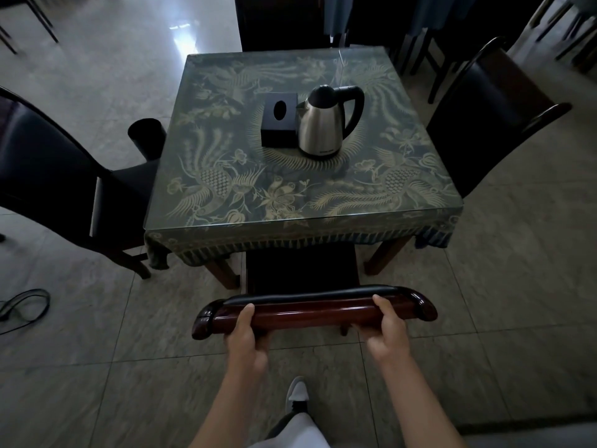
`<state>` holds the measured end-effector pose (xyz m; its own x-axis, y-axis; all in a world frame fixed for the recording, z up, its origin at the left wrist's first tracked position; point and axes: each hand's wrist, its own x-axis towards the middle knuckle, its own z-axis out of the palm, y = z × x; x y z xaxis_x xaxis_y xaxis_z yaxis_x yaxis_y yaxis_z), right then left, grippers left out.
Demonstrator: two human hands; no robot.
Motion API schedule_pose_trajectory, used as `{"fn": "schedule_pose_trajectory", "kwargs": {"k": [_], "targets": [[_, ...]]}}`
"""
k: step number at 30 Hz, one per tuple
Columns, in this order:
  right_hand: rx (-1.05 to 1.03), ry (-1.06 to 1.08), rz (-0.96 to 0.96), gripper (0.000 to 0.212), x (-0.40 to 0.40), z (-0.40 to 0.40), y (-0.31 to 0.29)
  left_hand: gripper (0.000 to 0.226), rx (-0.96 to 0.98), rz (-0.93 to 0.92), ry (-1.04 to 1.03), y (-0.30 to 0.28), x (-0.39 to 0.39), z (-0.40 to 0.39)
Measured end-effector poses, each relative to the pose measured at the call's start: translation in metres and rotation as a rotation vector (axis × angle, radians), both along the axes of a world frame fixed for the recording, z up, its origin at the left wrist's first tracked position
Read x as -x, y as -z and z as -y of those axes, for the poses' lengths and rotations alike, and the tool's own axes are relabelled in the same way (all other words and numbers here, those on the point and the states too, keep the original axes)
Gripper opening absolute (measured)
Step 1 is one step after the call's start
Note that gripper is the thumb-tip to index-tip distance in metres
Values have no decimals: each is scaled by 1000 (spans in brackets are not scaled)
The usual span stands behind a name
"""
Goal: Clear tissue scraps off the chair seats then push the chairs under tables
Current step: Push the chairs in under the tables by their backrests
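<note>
A dark wooden chair (313, 310) stands in front of me, and both hands grip its glossy top rail. My left hand (245, 334) holds the rail left of centre and my right hand (387, 328) holds it right of centre. Part of the chair's black seat (302, 270) shows, and its front reaches under the fringe of the square table (355, 202), which has a patterned cloth under glass. No tissue scraps show on the visible part of the seat.
A steel kettle (323, 124) and a black tissue box (279, 119) sit mid-table. Black chairs stand at the left (58, 176), right (484, 114) and far side (277, 24). A black bin (147, 137) is at the table's left, a cable (24, 305) on the tiled floor.
</note>
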<state>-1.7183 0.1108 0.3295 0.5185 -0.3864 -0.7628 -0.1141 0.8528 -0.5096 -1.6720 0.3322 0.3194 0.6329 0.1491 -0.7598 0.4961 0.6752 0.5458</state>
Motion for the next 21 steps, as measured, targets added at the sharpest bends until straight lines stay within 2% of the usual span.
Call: {"fn": "schedule_pose_trajectory", "kwargs": {"k": [8,13,21], "targets": [[-23,18,-18,23,5,-4,-3,12,6,-11,35,-4,1,-5],[-6,16,-21,18,6,-8,-7,39,-6,-21,58,-7,3,-8],[95,-125,-81,30,17,-9,-10,45,-25,-54,44,-14,4,-10]]}}
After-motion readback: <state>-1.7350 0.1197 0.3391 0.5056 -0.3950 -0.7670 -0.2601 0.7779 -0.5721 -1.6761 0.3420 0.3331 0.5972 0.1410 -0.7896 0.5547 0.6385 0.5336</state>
